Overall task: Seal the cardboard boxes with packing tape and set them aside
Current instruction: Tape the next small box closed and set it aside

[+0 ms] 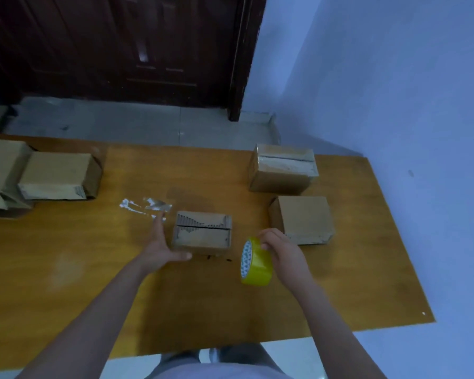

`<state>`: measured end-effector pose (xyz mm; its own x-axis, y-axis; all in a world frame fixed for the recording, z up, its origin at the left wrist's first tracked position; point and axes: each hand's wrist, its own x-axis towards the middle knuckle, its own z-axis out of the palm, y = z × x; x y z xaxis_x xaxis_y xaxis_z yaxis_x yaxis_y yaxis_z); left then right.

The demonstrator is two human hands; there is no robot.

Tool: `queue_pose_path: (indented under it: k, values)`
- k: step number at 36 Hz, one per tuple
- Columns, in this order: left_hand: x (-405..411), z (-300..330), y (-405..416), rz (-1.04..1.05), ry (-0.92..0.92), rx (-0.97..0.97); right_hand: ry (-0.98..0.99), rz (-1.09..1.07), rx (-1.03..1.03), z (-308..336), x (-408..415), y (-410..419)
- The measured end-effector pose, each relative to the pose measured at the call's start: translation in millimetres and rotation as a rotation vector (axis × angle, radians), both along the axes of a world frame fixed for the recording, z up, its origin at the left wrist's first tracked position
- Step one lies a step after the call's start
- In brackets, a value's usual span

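A small cardboard box (202,233) with its top flaps closed and a slit between them sits in the middle of the yellow table (93,283). My left hand (159,246) lies with straight fingers along the box's left side, thumb under its near edge. My right hand (279,250) grips a yellow roll of packing tape (256,262) standing on edge just right of the box. Two more boxes stand at the right: one near (303,220), one farther back (283,168) with glossy tape over its top seam.
Several cardboard boxes (58,176) lie at the table's left edge. A crumpled bit of clear tape (145,206) lies behind my left hand. Dark door (121,50) and grey floor beyond the table; blue wall at right.
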<state>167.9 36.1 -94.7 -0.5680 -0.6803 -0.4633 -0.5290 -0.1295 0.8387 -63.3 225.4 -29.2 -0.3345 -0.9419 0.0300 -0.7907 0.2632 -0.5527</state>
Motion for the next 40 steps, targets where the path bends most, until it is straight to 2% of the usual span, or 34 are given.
queue_pose_path:
  k: [2,6,9,13,16,23,27,28,30,32,33,35,40]
  values:
    - [7.5,16.0,3.0,0.017,0.094,-0.047,-0.011,0.041,-0.033,10.7,-2.1,-4.4]
    - [-12.3,69.5,16.2,-0.002,0.2,-0.341,-0.01,0.129,-0.126,36.7,-1.8,-18.6]
    - [-52.8,116.8,31.4,-0.163,0.281,-0.51,0.006,0.151,-0.185,57.3,1.8,-33.5]
    - [-95.1,146.3,39.6,-0.301,0.242,-0.714,-0.007,0.162,-0.269,83.6,1.3,-52.8]
    - [-106.3,157.2,33.2,-0.271,0.223,-0.719,0.054,0.137,-0.37,96.3,-1.4,-64.2]
    - [-107.0,171.6,25.3,-0.221,0.087,-0.657,0.303,0.131,-0.421,114.4,-5.7,-79.7]
    - [-105.9,174.3,27.2,-0.232,0.09,-0.735,0.399,0.14,-0.423,125.8,-6.9,-83.6]
    - [-105.8,174.2,25.7,-0.218,0.077,-0.754,0.356,0.116,-0.406,126.6,-6.5,-84.7]
    - [-105.4,167.9,19.4,-0.172,0.061,-0.755,0.074,0.013,-0.36,131.7,-4.5,-85.6]
    - [-102.9,163.2,15.8,-0.054,0.129,-0.629,-0.189,-0.114,-0.318,137.5,-3.4,-84.6]
    - [-102.0,161.0,14.6,0.033,0.192,-0.54,-0.247,-0.153,-0.314,138.3,-4.0,-82.5]
    - [-101.0,158.9,13.6,0.185,0.27,-0.396,-0.358,-0.14,-0.297,136.3,-3.6,-73.7]
    - [-94.2,156.4,11.9,0.362,0.321,-0.215,-0.788,-0.096,-0.266,120.7,2.7,-54.9]
